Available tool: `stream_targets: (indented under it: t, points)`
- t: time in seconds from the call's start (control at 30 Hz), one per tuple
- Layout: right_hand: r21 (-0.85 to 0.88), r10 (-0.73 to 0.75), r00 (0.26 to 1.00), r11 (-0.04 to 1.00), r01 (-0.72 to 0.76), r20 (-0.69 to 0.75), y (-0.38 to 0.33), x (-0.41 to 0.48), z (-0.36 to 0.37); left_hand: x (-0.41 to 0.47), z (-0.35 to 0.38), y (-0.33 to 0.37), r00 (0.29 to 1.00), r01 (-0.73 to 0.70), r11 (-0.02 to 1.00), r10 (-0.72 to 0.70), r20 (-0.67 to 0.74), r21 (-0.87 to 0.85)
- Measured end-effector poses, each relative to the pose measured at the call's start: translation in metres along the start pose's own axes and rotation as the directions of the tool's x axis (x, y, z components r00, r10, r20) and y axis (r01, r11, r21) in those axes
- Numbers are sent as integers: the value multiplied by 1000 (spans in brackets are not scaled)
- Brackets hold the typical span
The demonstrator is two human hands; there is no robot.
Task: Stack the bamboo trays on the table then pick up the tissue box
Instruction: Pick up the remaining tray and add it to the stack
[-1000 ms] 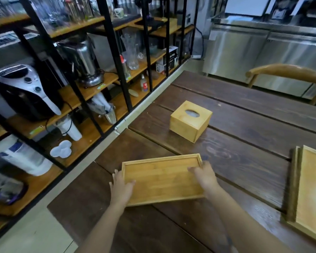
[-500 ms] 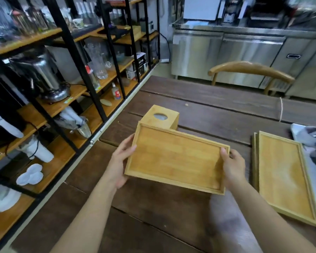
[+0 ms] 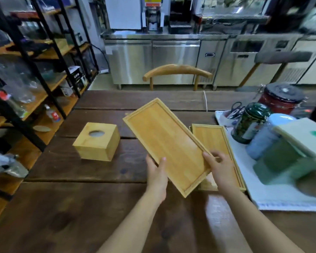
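I hold a shallow bamboo tray (image 3: 167, 143) in the air above the dark wooden table (image 3: 71, 207), tilted and turned so its long side runs away from me. My left hand (image 3: 157, 177) grips its near left edge and my right hand (image 3: 220, 169) grips its near right corner. Under its right side a second bamboo tray (image 3: 214, 139) lies flat on the table, partly covered by the held tray and my right hand. The bamboo tissue box (image 3: 97, 141), a cube with a round hole on top, stands to the left of both trays.
A white cloth (image 3: 274, 196) on the right carries a green tin (image 3: 249, 123), a red jar (image 3: 279, 98), scissors and blurred containers, close to the flat tray. Black shelving (image 3: 35, 84) with glassware runs along the left. A wooden chair (image 3: 177, 71) stands at the far edge.
The tray has been lifted off the table, carried to the right and rotated lengthwise, and now overlaps the second tray. The view has turned right, so the tissue box now appears on the left.
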State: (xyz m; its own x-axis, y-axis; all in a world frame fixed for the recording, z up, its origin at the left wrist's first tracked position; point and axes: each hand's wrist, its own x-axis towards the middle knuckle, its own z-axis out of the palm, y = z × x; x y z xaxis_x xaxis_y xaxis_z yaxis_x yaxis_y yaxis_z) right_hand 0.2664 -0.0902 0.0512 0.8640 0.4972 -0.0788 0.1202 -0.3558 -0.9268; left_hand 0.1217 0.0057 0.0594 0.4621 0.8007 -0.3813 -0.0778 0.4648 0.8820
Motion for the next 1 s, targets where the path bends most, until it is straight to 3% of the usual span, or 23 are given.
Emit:
stream_targets:
  t: [0.07,0.13,0.33,0.67,1.0]
  points:
    - [-70,-100,992,992,106,77,0,5,-20,6,17,-1,999,-42,994,39,33,105]
    - [-117,-138,989,983,143,50,5,11,-33,9,39,-4,995,-69,986,57,78,153]
    - [-102,-32,981,995,13,-191,38,26,-67,21,101,-30,955,-135,926,27,295,352]
    - [-170,42,955,981,-95,-295,75,35,-70,42,122,-78,977,10,779,-140,159,626]
    - [-213,89,952,965,-156,-294,84,40,-60,44,123,-76,979,45,760,-163,123,648]
